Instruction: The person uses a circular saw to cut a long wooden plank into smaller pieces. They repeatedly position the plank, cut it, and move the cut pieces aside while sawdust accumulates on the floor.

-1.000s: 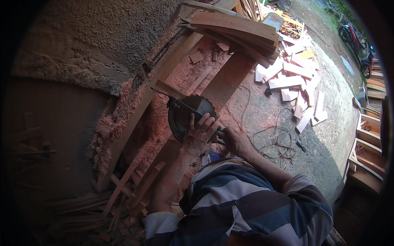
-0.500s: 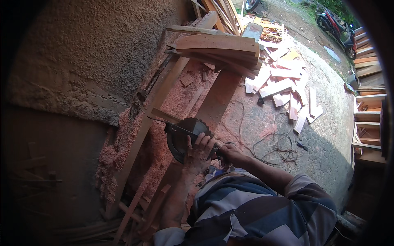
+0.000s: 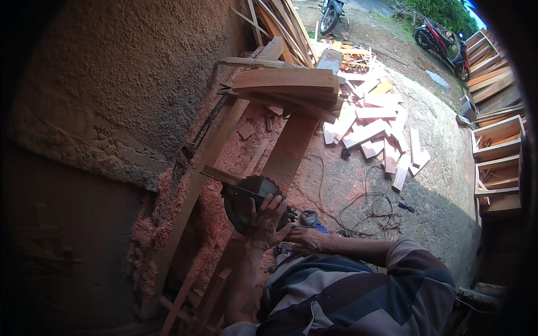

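Observation:
A dark circular saw [image 3: 240,204] with a toothed round edge rests tilted on the timber bench, close to my body. My left hand [image 3: 268,222] holds it, fingers spread over its flat dark side. Close beside that hand is my right hand [image 3: 307,238], its fingers pointing left and drawn together at the saw's near right side. What those fingers hold, if anything, is hidden. A long wooden plank [image 3: 290,148] runs away beneath the saw. A short wooden strip [image 3: 220,175] juts out beyond the saw's left end.
Stacked curved boards [image 3: 284,81] lie across the bench's far end. Cut wood pieces [image 3: 367,133] cover the floor beyond, near a tangled cable [image 3: 372,215]. Pink sawdust [image 3: 159,215] piles along the rough wall [image 3: 129,84]. Wooden frames [image 3: 499,162] stand at right, with motorcycles [image 3: 440,42] outside.
My right hand has shifted toward me and left, from the saw's rear end to beside my left hand. My left hand stays on the saw. The view has tilted up slightly.

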A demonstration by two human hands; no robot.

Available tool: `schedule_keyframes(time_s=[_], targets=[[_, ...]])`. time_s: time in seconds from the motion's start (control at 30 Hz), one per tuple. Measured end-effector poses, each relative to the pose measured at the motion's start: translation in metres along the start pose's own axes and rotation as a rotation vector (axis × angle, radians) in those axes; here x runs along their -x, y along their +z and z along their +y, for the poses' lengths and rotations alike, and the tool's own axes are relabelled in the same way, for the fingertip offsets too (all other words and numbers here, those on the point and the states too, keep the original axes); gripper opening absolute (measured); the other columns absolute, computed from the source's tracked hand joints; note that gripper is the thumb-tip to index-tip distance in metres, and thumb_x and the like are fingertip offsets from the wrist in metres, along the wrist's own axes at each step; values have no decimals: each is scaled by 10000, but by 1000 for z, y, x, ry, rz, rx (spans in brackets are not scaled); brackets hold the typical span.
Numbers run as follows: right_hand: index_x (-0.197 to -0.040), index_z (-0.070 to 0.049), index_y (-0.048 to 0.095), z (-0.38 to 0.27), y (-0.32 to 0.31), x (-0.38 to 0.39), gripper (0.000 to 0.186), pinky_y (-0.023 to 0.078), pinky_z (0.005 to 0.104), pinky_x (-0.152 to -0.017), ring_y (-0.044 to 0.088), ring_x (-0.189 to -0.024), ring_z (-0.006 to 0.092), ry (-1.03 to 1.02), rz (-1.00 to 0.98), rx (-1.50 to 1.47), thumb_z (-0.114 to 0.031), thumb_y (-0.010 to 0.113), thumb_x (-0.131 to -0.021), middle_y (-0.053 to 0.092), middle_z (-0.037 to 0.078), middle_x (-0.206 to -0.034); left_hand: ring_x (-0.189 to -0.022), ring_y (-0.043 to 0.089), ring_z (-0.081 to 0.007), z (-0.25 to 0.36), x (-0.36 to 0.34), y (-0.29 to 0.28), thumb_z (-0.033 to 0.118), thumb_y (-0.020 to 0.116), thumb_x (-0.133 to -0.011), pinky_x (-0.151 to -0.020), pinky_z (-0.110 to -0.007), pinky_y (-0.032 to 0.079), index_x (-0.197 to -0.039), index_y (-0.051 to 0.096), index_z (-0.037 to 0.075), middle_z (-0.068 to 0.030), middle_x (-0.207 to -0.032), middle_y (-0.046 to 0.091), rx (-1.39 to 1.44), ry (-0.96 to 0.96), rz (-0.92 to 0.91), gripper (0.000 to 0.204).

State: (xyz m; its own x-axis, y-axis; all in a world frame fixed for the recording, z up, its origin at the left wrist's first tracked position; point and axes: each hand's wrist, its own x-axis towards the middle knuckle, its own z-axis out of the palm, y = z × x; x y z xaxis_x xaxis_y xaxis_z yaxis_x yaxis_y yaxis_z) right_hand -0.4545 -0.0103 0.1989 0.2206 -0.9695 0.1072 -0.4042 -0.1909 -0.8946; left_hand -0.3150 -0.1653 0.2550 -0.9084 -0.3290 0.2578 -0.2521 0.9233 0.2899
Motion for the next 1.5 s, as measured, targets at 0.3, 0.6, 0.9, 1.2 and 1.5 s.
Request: schedule_keyframes(time_s=[0.3, 0.6, 0.9, 1.2, 1.5], targets=[[-1430, -73, 498, 35, 52, -74, 552, 294, 478, -1194, 410, -1395, 349, -49, -40, 736, -132, 609, -892, 472, 186, -1473, -1397, 369, -428, -31, 31, 27, 358, 584, -986, -1164, -559, 265, -1449, 432, 12, -257, -1478, 405, 111, -710, 678, 598], [-1469, -122, 460, 4, 35, -93, 569, 333, 432, -1158, 431, -1377, 321, -29, 14, 689, -171, 601, -920, 468, 159, -1475, -971, 600, -144, -78, 49, 24, 190, 611, -978, -867, -317, 516, -1280, 556, 0, -66, -1131, 629, 1333, -888, 579, 361], [-1115, -63, 659, -8, -9, -104, 356, 482, 549, -810, 616, -1004, 446, -195, -146, 432, -100, 656, -761, 661, 228, -1033, -991, 673, -434, -53, -1, 27, 272, 661, -806, -838, -493, 526, -1097, 559, -74, -298, -1033, 673, 684, -1152, 819, 463], [-1379, -2, 537, -62, -76, -159, 650, 557, 374, -763, 727, -906, 245, 184, -510, -93, -135, 747, -778, 733, 188, -1044, -960, 649, -136, -15, 54, -63, 191, 537, -1045, -820, -301, 546, -1348, 530, 29, -122, -1142, 681, 703, -912, 1166, 344], [-1496, -63, 444, -127, 11, -185, 797, 515, 323, -907, 687, -1058, 199, -238, -1066, -77, -111, 773, -772, 716, 160, -1143, -1205, 556, -398, 101, 329, -14, 3, 555, -897, -982, -464, 481, -1380, 508, 31, -223, -1297, 588, -396, -1796, 1137, 485]])
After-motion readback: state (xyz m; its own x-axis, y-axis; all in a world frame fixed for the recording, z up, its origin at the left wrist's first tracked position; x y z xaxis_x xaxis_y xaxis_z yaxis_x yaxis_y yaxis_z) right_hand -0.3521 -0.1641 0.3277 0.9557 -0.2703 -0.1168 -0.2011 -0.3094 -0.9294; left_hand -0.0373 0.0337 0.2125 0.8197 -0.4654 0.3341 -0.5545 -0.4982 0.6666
